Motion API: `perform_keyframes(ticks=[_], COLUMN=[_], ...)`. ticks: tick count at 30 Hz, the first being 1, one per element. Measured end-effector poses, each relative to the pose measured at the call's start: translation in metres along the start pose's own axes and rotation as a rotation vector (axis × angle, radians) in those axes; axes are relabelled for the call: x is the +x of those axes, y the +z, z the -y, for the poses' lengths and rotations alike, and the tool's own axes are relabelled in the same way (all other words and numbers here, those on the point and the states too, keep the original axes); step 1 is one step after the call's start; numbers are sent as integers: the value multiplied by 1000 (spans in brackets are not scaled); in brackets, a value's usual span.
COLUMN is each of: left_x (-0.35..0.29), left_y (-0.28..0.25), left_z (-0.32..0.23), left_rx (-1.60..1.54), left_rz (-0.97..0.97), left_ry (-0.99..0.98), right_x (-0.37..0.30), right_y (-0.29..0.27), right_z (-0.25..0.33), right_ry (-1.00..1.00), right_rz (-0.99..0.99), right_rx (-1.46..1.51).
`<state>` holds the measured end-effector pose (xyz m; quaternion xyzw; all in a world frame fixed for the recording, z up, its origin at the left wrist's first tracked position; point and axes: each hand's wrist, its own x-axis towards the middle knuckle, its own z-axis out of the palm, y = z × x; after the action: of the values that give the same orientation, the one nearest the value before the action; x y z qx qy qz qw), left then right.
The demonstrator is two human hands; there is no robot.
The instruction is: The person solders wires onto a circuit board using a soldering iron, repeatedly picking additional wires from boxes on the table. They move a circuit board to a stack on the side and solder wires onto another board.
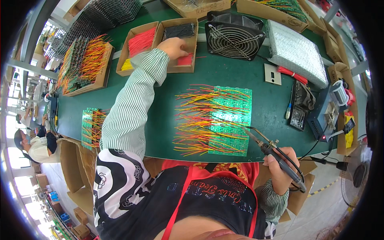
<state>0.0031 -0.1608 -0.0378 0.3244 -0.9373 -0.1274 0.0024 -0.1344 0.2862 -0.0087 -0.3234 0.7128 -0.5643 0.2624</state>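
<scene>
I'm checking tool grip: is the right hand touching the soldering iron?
Touching. The head view shows the right hand closed around the soldering iron.

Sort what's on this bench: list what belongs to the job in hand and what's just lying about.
In the job, it seems:
- soldering iron, in the right hand
- green circuit boards with red and yellow wires
- short red wires in a cardboard box, by the left hand

Apparently lying about:
- bubble-wrapped package
- pale plate with cutouts
</scene>
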Motion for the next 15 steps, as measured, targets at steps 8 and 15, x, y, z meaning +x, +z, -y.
perform_keyframes(ticks=[8, 15], left_x=[5, -10], left_y=[2, 0], left_z=[9, -1], left_rx=[-92, -223], left_rz=[76, -99], left_ry=[47, -59], right_x=[11, 15], right_y=[5, 6], right_z=[5, 3], right_ry=[29, 43], right_rz=[-45, -59], right_rx=[44, 33])
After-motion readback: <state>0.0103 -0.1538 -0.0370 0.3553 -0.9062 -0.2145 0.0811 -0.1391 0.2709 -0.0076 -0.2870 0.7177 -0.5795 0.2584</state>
